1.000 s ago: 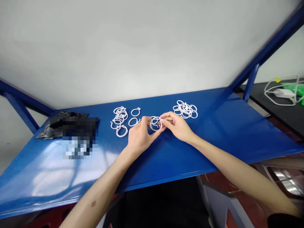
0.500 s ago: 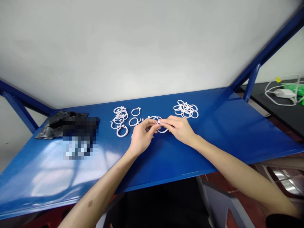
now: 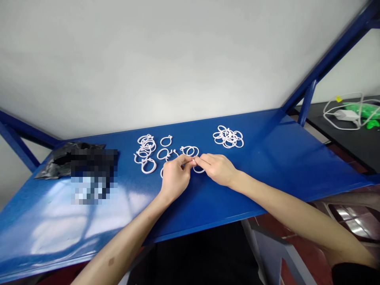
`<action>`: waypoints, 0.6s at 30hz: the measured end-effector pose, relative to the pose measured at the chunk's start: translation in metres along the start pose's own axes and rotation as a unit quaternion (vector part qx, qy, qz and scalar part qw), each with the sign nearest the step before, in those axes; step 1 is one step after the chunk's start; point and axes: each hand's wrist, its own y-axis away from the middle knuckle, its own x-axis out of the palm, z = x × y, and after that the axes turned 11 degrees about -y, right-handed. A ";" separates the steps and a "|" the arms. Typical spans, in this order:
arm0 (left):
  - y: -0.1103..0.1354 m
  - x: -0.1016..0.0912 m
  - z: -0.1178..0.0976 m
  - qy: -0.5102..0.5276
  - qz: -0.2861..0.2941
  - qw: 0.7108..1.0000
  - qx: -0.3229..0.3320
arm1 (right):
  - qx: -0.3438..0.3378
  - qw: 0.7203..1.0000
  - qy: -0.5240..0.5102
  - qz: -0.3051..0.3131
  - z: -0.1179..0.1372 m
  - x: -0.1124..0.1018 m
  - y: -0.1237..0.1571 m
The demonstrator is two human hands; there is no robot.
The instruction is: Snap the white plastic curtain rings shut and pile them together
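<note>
My left hand (image 3: 175, 177) and my right hand (image 3: 216, 168) meet over the middle of the blue table (image 3: 267, 166), fingertips pinched together on a white plastic ring (image 3: 198, 170). Part of the ring shows below the fingers. Just behind the hands lie two or three more white rings (image 3: 189, 151). A loose group of several white rings (image 3: 146, 152) lies to the left of my left hand. A denser heap of white rings (image 3: 228, 137) lies behind and to the right of my right hand.
A black plastic bag (image 3: 63, 158) lies at the table's far left, next to a blurred patch. Blue frame struts (image 3: 323, 67) rise at the right and left. On a dark surface at the far right lie a white cable and charger (image 3: 341, 114) and something green (image 3: 369, 113).
Both hands have come down and nearer to me, from holding the ring up with fingers spread to pinching it low over the table. The view has shifted a little.
</note>
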 end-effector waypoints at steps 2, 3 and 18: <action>-0.005 0.000 0.003 -0.015 0.010 0.999 0.027 | 0.012 1.000 0.012 0.006 -0.003 0.000 -0.004; -0.008 0.000 0.005 -0.030 0.009 0.998 0.047 | 0.020 1.000 0.020 0.006 -0.005 -0.002 -0.006; -0.024 -0.002 0.033 -0.341 0.004 0.919 0.198 | 0.393 0.912 0.074 -0.091 -0.120 -0.055 0.014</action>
